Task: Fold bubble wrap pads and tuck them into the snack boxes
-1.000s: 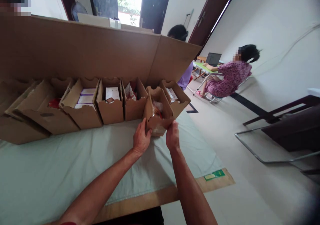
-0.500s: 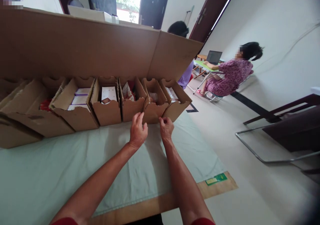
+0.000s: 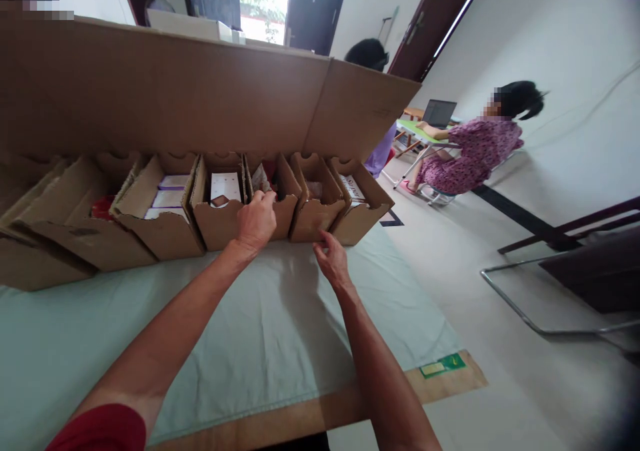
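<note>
My left hand (image 3: 257, 221) is at the front rim of a cardboard bin (image 3: 286, 219) that holds red and white packets (image 3: 261, 177). Its fingers are curled, with the tips partly hidden at the rim, and what they grip cannot be made out. My right hand (image 3: 332, 259) hovers low before the neighbouring bin (image 3: 313, 224), its thumb and forefinger slightly apart and nothing visible between them. Clear wrapped items (image 3: 315, 189) lie inside that bin. At the row's right end, another bin (image 3: 361, 221) contains a white printed box (image 3: 353, 189).
More cardboard bins line up leftward, one with a white box (image 3: 225, 187), another with purple-edged white boxes (image 3: 167, 201). A tall cardboard panel (image 3: 210, 97) rises behind them. Pale green cloth (image 3: 230, 351) covers the table. A person (image 3: 470, 141) sits at a laptop (image 3: 439, 113); another (image 3: 383, 147) is partly hidden.
My left hand has moved left and up to the rim of the bin with red and white packets, its fingers curling. My right hand stays low, its fingers slightly loosened. The view has shifted slightly.
</note>
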Motion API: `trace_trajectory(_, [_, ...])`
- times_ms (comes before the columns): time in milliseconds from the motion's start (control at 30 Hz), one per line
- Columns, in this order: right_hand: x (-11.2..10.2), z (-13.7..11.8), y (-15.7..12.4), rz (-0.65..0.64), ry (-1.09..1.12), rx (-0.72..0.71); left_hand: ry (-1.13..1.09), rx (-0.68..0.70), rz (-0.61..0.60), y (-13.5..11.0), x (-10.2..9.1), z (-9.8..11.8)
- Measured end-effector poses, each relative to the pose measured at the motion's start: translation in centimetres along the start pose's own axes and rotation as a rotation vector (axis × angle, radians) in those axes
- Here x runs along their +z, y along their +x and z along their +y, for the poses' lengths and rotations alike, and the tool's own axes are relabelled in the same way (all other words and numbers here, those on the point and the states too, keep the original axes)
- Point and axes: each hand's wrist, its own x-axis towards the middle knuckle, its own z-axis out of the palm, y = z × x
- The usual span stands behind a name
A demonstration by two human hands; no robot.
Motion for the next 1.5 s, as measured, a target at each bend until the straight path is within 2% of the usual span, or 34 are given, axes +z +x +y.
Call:
trace_trajectory(100, [-1.0, -1.4, -0.4, 0.033, -0.018, -0.046, 0.065, -0.024, -0.03, -0.3, -0.7, 0.2])
trace_trajectory(167, [-1.6, -3.5, -0.1, 0.048, -0.074, -0.121, 0.079, -0.024, -0.036, -0.6, -1.0, 0.2])
trace_trajectory(233, [-2.1, -6.1, 1.0, 0.034, -0.219, -0.16, 0.082, -0.016, -0.035, -0.9, -1.2, 0.1])
trace_trajectory(367, [-3.4, -10.5, 4.4, -0.124, -0.625, -0.041, 0.073, -0.01, -0.022, -1.4, -1.3, -0.2])
trace_trajectory(433, [-4.0, -11.6, 5.7, -0.186, -0.744, -0.001, 0.052, 0.003, -0.015, -1.6, -1.3, -0.3])
trace_trajectory(500, [-4.5, -11.8, 6.1, -0.189, -0.776, 0.002, 0.015, 0.027, -0.001, -2.0, -1.2, -0.5])
trace_trajectory(600, [-5.1, -11.2, 4.7, -0.132, -0.661, -0.035, -0.047, 0.058, 0.032, -3.0, -1.2, -0.9])
trace_trajectory(700, [-5.8, -10.1, 1.9, -0.1, -0.387, -0.089, -0.141, 0.119, 0.107, -5.1, -1.7, -1.1])
trace_trajectory(767, [-6.3, -9.4, -0.1, -0.113, -0.209, -0.09, -0.238, 0.208, 0.192, -7.4, -2.5, -1.3])
trace_trajectory(867, [-7.3, -8.7, -2.7, -0.155, -0.024, -0.046, -0.336, 0.304, 0.276, -11.9, -5.0, -1.9])
trace_trajectory(933, [-7.8, -8.2, -3.9, -0.181, 0.047, -0.01, -0.362, 0.311, 0.299, -15.0, -7.2, -3.2])
trace_trajectory(1033, [-7.8, -7.4, -5.2, -0.212, 0.078, 0.024, -0.404, 0.246, 0.344, -18.8, -10.4, -6.9])
trace_trajectory(1133, [-6.8, -6.3, -6.5, -0.337, 0.063, -0.019, -0.535, 0.005, 0.465, -21.1, -12.5, -11.5])
trace_trajectory(1200, [-5.8, -5.6, -7.5, -0.474, 0.062, -0.076, -0.664, -0.15, 0.557, -22.7, -12.9, -14.0])
trace_trajectory(1233, [-5.3, -5.3, -8.0, -0.538, 0.069, -0.099, -0.722, -0.201, 0.564, -23.6, -12.8, -14.8])
trace_trajectory(1300, [-4.2, -5.0, -9.0, -0.623, 0.089, -0.122, -0.808, -0.269, 0.435, -25.8, -11.8, -15.2])
trace_trajectory(1400, [-2.6, -5.3, -10.3, -0.663, 0.145, -0.108, -0.894, -0.314, 0.081, -28.8, -9.1, -13.8])
trace_trajectory(1433, [-2.1, -5.5, -10.7, -0.661, 0.171, -0.103, -0.897, -0.319, 0.009, -29.4, -8.0, -13.1])
trace_trajectory(1500, [-1.0, -6.1, -11.6, -0.631, 0.234, -0.089, -0.873, -0.329, -0.017, -29.7, -6.2, -11.9])
